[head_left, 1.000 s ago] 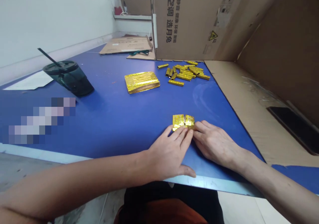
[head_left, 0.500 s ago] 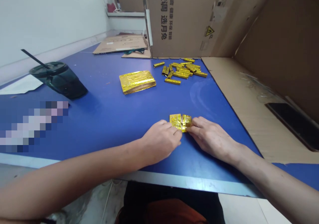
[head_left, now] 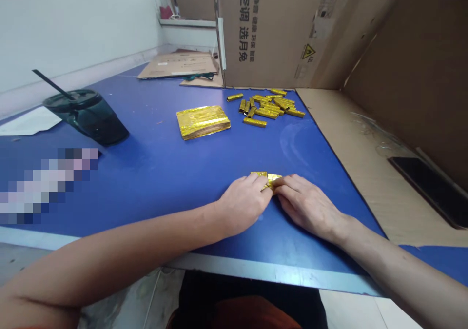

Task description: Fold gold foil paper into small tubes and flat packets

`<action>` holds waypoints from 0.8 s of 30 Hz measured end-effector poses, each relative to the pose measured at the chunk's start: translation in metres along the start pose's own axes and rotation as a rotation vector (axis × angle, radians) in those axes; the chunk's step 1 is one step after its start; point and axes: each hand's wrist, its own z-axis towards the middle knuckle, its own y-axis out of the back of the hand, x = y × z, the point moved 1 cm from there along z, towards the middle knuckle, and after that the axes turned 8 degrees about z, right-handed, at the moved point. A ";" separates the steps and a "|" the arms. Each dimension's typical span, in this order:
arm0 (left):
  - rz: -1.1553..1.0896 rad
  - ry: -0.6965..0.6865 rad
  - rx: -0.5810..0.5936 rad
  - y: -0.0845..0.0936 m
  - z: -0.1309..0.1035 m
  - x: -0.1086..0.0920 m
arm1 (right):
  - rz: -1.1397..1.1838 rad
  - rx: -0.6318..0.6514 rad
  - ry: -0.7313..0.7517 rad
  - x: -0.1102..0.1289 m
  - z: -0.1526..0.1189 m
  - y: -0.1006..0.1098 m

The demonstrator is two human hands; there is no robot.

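Observation:
Near the front of the blue table [head_left: 157, 173], a small piece of folded gold foil paper [head_left: 273, 178] lies between my hands. My left hand [head_left: 245, 204] has its fingers closed on the paper's left part and covers much of it. From the other side, my right hand [head_left: 309, 207] pinches the right end with bent fingers. Farther back sits a stack of flat gold foil paper [head_left: 203, 121]. To its right is a loose pile of narrow folded gold strips [head_left: 268, 109].
A dark green lidded cup with a straw [head_left: 89, 117] stands on the left. Cardboard walls [head_left: 278, 31] rise at the back and right. A black phone [head_left: 427, 187] lies on cardboard at the right. Flat cardboard [head_left: 175, 66] lies at the back left.
My left hand has shifted right and now covers more of the gold paper. Less of the paper shows, and both hands are closer together.

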 end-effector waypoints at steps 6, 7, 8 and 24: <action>-0.051 -0.029 -0.010 -0.004 0.000 0.000 | 0.079 0.027 0.015 0.001 -0.001 0.002; -0.057 -0.035 -0.009 -0.004 0.001 0.000 | 0.085 0.031 0.014 0.001 -0.001 0.002; -0.064 -0.039 -0.011 -0.004 0.001 0.001 | 0.090 0.035 0.014 0.001 -0.001 0.002; -0.507 0.328 0.101 0.002 0.019 0.023 | 0.528 -0.148 -0.484 -0.013 0.004 0.000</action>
